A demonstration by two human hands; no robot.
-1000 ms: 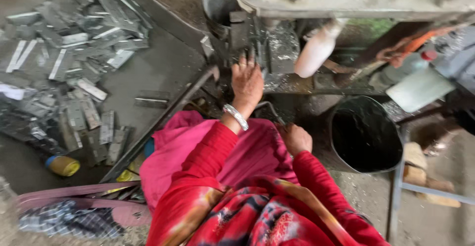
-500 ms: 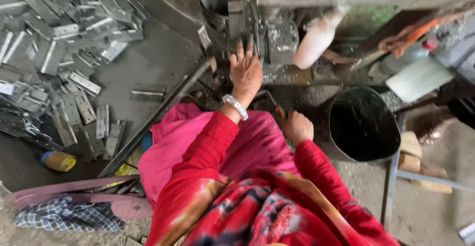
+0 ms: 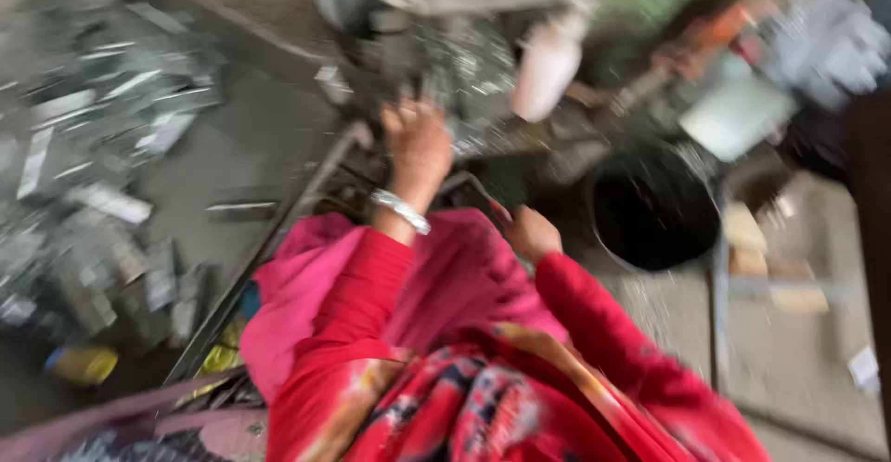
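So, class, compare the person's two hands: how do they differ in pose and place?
The left hand stretches forward, fingers spread against the grey machine; the right hand stays close to the body, curled beside the black bucket. The left wrist wears a silver bangle; none shows on the right. Both come out of red sleeves.

This is a small metal workshop, rough and grimy. A heavy grey machine (image 3: pixel 445 63) stands right in front of the person, its steel worn and dirty. To the left a dark bench (image 3: pixel 241 137) is strewn with flat cut metal strips (image 3: pixel 102 174), piled loosely in heaps. A black bucket (image 3: pixel 654 207) sits on the bare concrete floor (image 3: pixel 798 351) beside the machine. Cloths and odd scraps clutter the far corner, all blurred.
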